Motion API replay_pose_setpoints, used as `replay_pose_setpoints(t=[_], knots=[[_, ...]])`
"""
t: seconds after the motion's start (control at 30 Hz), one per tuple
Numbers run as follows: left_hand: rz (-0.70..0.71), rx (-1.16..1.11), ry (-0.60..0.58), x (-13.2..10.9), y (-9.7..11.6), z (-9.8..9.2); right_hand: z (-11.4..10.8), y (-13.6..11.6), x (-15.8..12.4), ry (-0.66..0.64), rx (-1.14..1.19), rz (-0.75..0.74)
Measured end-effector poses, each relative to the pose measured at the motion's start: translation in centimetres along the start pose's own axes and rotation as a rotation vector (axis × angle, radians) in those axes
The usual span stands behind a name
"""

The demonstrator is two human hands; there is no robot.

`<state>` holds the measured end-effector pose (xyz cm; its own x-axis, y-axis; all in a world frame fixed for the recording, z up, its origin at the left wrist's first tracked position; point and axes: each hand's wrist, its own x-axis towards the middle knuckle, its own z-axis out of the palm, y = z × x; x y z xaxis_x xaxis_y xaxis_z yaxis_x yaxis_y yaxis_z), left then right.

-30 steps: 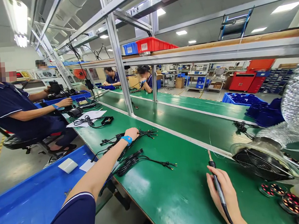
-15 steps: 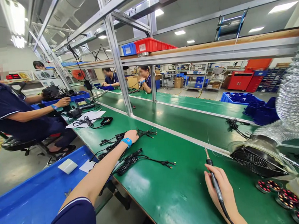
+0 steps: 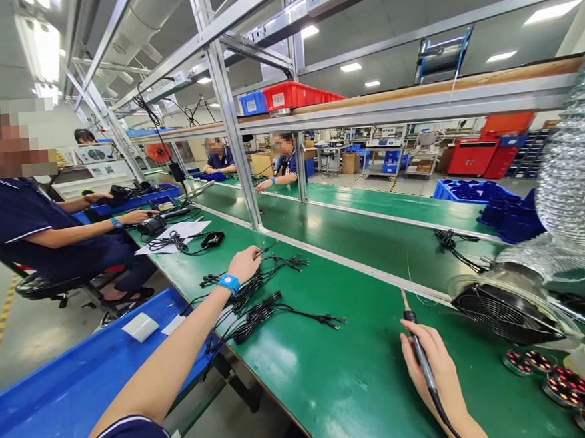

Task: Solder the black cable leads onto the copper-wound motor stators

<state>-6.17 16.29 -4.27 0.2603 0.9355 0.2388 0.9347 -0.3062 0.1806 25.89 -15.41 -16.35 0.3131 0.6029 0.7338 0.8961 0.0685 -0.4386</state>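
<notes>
Green runs the length of this workbench (image 3: 309, 384), its glossy top stretching away in front of the worker. A blue tray (image 3: 45, 410) sits low along its left edge, under the worker's left arm. Over on the right, a crinkled foil duct (image 3: 581, 185) meets a black fan (image 3: 504, 307) lying tilted on the bench.

From where I stand, two bundles of black cable lie left of the middle. The farther bundle (image 3: 250, 285) spreads under and just beside the left hand (image 3: 245, 262), its split ends fanning out to that hand's right. The nearer bundle (image 3: 257, 318) lies between the two hands, closer to the worker.

The right hand (image 3: 436, 366), well apart from both bundles, is wrapped around a soldering iron (image 3: 422, 357), the bare tip pointing away near the metal rail. To its right sit copper-wound rings (image 3: 565, 387). The left hand is narrow, fingertips pinched on a thin cable end (image 3: 268, 247) just past them.
</notes>
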Motion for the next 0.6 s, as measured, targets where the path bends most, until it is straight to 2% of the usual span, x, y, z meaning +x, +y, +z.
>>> replay_pose_setpoints(t=[0.07, 0.23, 0.33, 0.4, 0.47, 0.53, 0.6], knots=[[-0.025, -0.018, 0.08, -0.5, -0.9, -1.6, -0.1, -0.2, 0.1, 0.002, 0.007, 0.006], [-0.19, -0.026, 0.332, -1.6, -3.7, -6.3, -0.2, -0.6, 0.2, 0.009, 0.011, 0.019], [-0.205, 0.024, 0.424, -2.4, -4.3, -9.3, -0.3, -0.6, 0.2, 0.014, 0.009, 0.021], [-0.188, 0.063, 0.447, -2.9, -3.8, -11.0, -0.3, -0.6, 0.2, 0.024, 0.013, 0.021], [-0.141, 0.092, 0.428, -3.4, -2.5, -11.8, -0.4, -0.7, 0.3, 0.029, 0.016, 0.014], [-0.07, 0.114, 0.382, -3.7, -0.4, -11.3, -0.4, -0.8, 0.4, 0.029, 0.016, 0.001], [0.005, 0.143, 0.322, -3.6, 2.0, -9.5, -0.5, -0.9, 0.5, 0.036, 0.011, -0.01]])
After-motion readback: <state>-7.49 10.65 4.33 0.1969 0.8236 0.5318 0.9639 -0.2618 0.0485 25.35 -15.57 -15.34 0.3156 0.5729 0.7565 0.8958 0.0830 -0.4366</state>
